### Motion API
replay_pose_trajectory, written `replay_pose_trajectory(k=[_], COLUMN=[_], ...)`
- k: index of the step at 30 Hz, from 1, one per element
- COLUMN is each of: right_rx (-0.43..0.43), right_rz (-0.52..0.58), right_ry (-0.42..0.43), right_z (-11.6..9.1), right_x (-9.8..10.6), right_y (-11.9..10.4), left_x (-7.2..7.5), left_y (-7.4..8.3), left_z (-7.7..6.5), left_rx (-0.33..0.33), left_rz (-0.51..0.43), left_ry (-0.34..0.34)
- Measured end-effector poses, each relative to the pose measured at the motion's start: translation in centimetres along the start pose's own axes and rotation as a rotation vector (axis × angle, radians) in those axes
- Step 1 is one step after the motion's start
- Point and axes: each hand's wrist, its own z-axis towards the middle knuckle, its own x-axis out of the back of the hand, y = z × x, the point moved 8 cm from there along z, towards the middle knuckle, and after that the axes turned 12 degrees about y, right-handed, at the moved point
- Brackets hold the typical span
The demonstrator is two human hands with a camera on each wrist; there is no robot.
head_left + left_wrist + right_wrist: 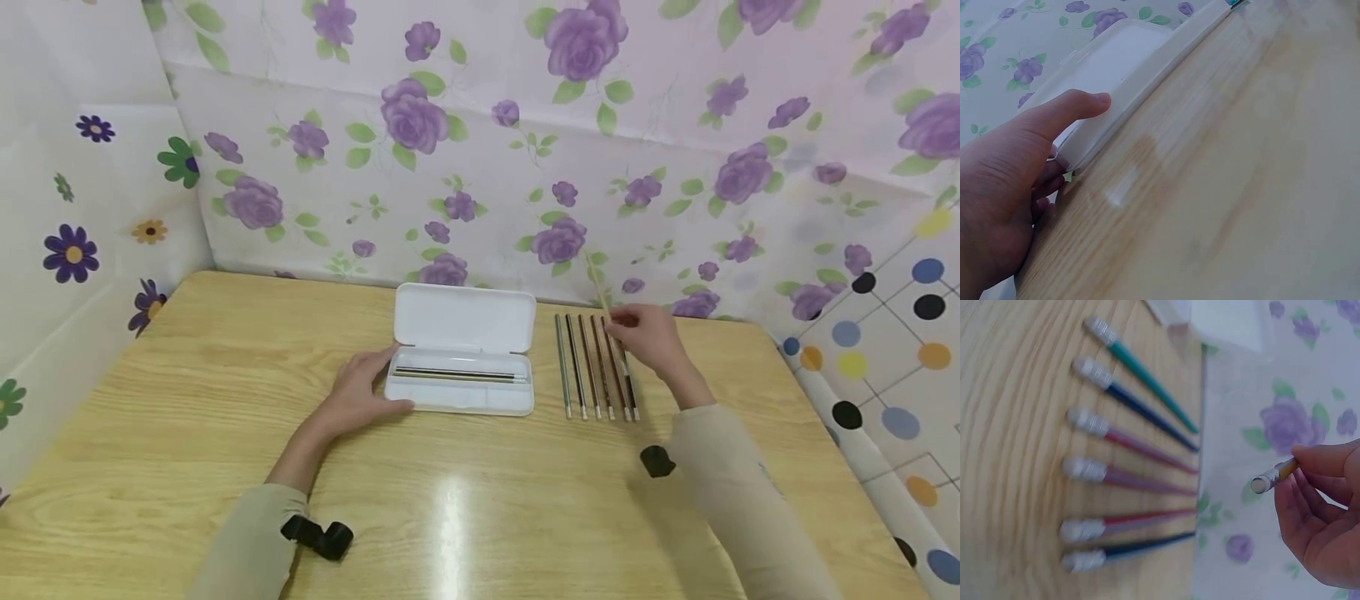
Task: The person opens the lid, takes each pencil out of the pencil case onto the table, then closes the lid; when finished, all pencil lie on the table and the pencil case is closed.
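- White case (465, 321): open, two pencils (457, 374) inside
- Left hand (358, 396): grip holds the case's left end
- Right hand (651, 333): grip pinches yellow pencil (1281, 472)
- Six pencils (1141, 480): row right of case

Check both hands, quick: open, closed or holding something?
Left hand: holding the white case by its left end.
Right hand: pinching a yellow pencil.

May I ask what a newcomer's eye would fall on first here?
Most likely the purple-flowered backdrop filling the far side. Next, the open white case in front, its left end in the left grip, left of six pencils in a row. A yellowish pencil in the right grip, by the row's far end, may follow.
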Motion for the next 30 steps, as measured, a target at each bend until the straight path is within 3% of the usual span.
replay_pose_trajectory(k=[6,12,24,30], right_rx=[-0.126,-0.224,-0.241,-0.281], right_rz=[0.017,0.038,-0.037,-0.002], right_ry=[-0.019,-0.077,-0.08,-0.083], right_z=[-0.7,-1.6,-2.2,-2.5], right_x=[0.6,0.1,-0.4,-0.8], right_y=[4.8,7.8,9.3,9.9], left_x=[-0.2,0.0,0.2,0.2], left_y=[-0.1,-0.1,0.2,0.0], left_z=[-0.1,-0.3,-0.2,-0.3], left_rx=[0.006,0.016,0.012,0.017], left_rz=[-0.008,-0.014,-0.008,-0.003], left_ry=[0.003,0.003,0.003,0.005])
